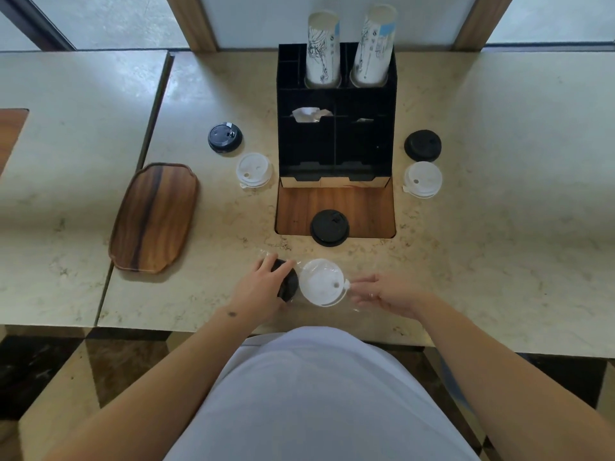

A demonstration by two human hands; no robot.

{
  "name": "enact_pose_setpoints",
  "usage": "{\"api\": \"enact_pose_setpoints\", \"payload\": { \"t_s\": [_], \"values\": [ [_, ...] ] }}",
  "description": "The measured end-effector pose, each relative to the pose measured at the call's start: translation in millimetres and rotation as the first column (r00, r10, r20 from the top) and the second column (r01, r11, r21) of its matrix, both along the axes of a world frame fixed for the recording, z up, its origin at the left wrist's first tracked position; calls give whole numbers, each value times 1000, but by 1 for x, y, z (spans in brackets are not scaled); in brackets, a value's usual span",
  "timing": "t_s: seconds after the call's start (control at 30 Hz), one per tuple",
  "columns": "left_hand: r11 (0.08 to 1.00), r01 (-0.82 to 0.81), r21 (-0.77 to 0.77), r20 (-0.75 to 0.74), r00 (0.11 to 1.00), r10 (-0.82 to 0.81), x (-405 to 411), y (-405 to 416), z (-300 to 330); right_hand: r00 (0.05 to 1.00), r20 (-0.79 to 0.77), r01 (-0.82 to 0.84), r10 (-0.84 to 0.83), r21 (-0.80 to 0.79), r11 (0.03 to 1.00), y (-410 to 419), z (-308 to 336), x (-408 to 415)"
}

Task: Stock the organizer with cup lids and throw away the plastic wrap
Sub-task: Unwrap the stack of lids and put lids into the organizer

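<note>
Gripping the near black lid stack (pixel 287 285) is the left hand (pixel 263 287), fingers curled over its top. The plastic wrap (pixel 355 296) beside the near white lid stack (pixel 322 287) appears to be pinched by the right hand (pixel 387 294), though the film is hard to see. The black organizer (pixel 336 134) stands far from both stacks, its lid bays unfilled. If the wrap is pulled sideways while unsupported, the white stack could be toppled or scattered. Loose film may be dragged against the black lid stack at the recess edge (pixel 329 227).
</note>
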State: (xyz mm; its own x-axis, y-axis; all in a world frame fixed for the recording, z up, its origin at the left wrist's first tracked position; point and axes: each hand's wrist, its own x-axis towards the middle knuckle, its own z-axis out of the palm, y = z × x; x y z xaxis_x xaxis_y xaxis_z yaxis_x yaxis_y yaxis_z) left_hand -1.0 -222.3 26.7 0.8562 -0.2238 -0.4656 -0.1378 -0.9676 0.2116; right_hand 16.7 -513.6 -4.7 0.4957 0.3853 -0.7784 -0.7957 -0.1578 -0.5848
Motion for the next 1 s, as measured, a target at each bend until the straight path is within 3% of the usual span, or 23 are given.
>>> {"api": "enact_pose_setpoints", "payload": {
  "t_s": [0.4,0.67,0.83,1.0],
  "values": [
    [1000,-10,-2,-9,1000,10,0,1,-3,993,83,-78,85,-80,994,25,17,0],
    [999,-37,-1,8,999,37,-2,1,-7,991,128,-4,25,-162,987,32,31,-5],
    [996,-80,-42,43,996,81,-2,1,-7,986,153,-19,72,-324,946,4,47,6],
    [987,-113,-114,88,988,123,10,2,-7,941,281,-21,188,-507,862,-32,77,30]
  ]
}}
